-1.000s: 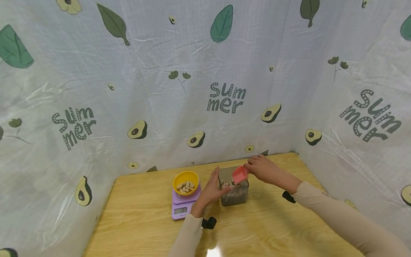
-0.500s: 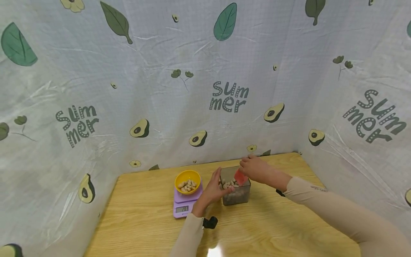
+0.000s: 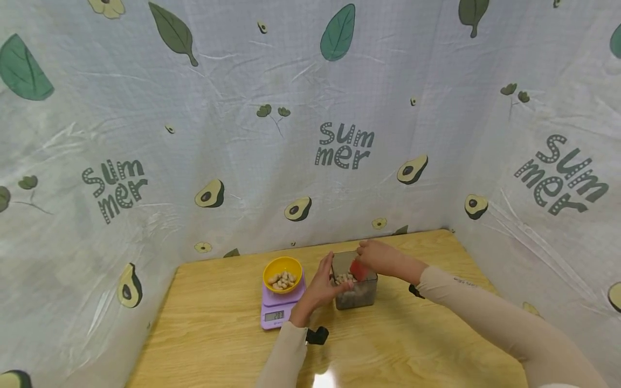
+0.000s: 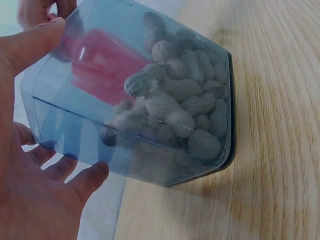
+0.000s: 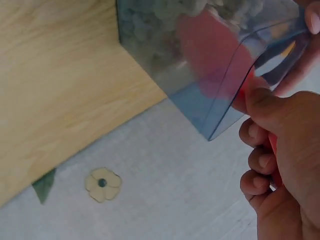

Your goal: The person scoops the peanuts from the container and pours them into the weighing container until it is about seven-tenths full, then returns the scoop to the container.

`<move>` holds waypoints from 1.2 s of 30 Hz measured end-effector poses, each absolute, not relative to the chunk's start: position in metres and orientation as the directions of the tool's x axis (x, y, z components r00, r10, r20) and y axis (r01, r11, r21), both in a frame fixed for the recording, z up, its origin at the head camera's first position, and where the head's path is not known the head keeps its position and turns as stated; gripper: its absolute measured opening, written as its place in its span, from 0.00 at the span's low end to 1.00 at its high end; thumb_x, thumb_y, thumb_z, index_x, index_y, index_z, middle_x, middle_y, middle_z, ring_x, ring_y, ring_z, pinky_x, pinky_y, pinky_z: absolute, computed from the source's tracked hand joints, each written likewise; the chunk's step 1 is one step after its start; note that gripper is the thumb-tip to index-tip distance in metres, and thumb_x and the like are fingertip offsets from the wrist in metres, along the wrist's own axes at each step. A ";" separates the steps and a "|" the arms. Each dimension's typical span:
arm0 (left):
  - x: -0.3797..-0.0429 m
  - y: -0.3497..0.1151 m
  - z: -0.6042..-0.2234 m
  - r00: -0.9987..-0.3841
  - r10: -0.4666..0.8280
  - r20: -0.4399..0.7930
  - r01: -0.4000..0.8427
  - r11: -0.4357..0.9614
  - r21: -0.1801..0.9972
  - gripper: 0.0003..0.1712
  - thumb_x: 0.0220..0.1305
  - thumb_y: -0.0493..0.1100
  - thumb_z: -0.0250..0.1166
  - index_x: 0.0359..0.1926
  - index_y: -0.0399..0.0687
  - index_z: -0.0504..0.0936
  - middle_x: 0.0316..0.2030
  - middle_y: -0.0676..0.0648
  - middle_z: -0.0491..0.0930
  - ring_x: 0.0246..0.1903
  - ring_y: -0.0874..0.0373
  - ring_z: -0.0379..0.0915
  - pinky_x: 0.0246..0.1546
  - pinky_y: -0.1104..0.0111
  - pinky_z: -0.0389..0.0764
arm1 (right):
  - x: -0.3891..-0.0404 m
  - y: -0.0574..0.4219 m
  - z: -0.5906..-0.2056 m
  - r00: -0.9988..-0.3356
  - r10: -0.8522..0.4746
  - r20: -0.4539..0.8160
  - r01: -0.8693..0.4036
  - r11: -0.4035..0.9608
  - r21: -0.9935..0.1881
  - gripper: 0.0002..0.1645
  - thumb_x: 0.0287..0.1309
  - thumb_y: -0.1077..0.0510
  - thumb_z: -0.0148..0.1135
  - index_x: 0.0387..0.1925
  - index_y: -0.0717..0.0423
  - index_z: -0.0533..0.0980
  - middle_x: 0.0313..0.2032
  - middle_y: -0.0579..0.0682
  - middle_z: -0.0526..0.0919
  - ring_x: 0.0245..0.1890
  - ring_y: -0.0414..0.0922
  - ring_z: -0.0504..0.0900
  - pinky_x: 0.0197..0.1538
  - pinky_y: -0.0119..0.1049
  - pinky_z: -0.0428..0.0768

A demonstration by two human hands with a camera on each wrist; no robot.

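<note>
A clear plastic container (image 3: pixel 356 298) of unshelled peanuts (image 4: pixel 175 105) stands on the table. My left hand (image 3: pixel 320 287) holds it at its left side, thumb across the near wall and fingers along another wall. My right hand (image 3: pixel 383 258) grips the handle of a red scoop (image 3: pixel 358 269) from above the container's right rim. The scoop's bowl is down inside, against the peanuts, seen through the wall in both wrist views. How many peanuts the scoop bears cannot be made out. Left of the container, a yellow bowl (image 3: pixel 282 264) with several peanuts sits on a purple kitchen scale (image 3: pixel 269 310).
The scale's display (image 3: pixel 274 316) appears to read 283. The wooden table (image 3: pixel 208 323) reaches back to a white printed cloth (image 3: pixel 242 161) hung behind and at both sides. My left forearm passes close to the scale's right edge.
My right hand has moved left and the scoop has gone down deeper into the container, its bowl now mostly behind the hand and wall. The left hand keeps its place.
</note>
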State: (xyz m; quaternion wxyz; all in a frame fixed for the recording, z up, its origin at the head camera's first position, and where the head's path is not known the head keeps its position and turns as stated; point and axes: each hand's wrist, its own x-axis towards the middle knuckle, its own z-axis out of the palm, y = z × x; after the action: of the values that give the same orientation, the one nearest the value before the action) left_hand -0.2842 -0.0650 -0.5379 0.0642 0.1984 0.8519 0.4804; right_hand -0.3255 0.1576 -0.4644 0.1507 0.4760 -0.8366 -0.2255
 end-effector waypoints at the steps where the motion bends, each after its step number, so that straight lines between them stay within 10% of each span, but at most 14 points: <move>1: -0.284 -0.065 -0.538 -0.913 0.399 0.081 0.276 0.460 0.844 0.62 0.57 0.63 0.69 0.79 0.49 0.41 0.77 0.38 0.42 0.72 0.39 0.57 0.67 0.49 0.69 | -0.326 0.160 -0.466 -0.495 -0.868 0.052 -0.743 0.453 0.493 0.06 0.54 0.60 0.70 0.35 0.47 0.85 0.32 0.44 0.84 0.33 0.42 0.77 0.39 0.34 0.79; 21: -0.283 -0.072 -0.538 -0.912 0.408 0.042 0.262 0.501 0.824 0.63 0.58 0.71 0.63 0.79 0.54 0.35 0.79 0.41 0.37 0.75 0.38 0.49 0.70 0.44 0.60 | -0.325 0.152 -0.472 -0.510 -0.859 0.052 -0.690 0.444 0.571 0.14 0.57 0.52 0.70 0.45 0.47 0.82 0.40 0.45 0.86 0.42 0.44 0.80 0.48 0.39 0.80; 36: -0.280 -0.072 -0.535 -0.897 0.443 0.017 0.261 0.498 0.827 0.64 0.59 0.72 0.60 0.79 0.55 0.30 0.79 0.40 0.31 0.76 0.38 0.45 0.71 0.46 0.60 | -0.324 0.144 -0.486 -0.506 -0.857 0.097 -0.760 0.497 0.419 0.09 0.56 0.55 0.70 0.39 0.49 0.81 0.35 0.45 0.85 0.38 0.44 0.81 0.43 0.40 0.79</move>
State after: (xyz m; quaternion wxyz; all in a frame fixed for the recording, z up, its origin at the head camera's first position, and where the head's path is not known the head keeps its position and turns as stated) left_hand -0.2799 -0.0719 -0.5349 0.0991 0.2048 0.8597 0.4573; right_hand -0.3241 0.1438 -0.4861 0.1478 0.4743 -0.8524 -0.1634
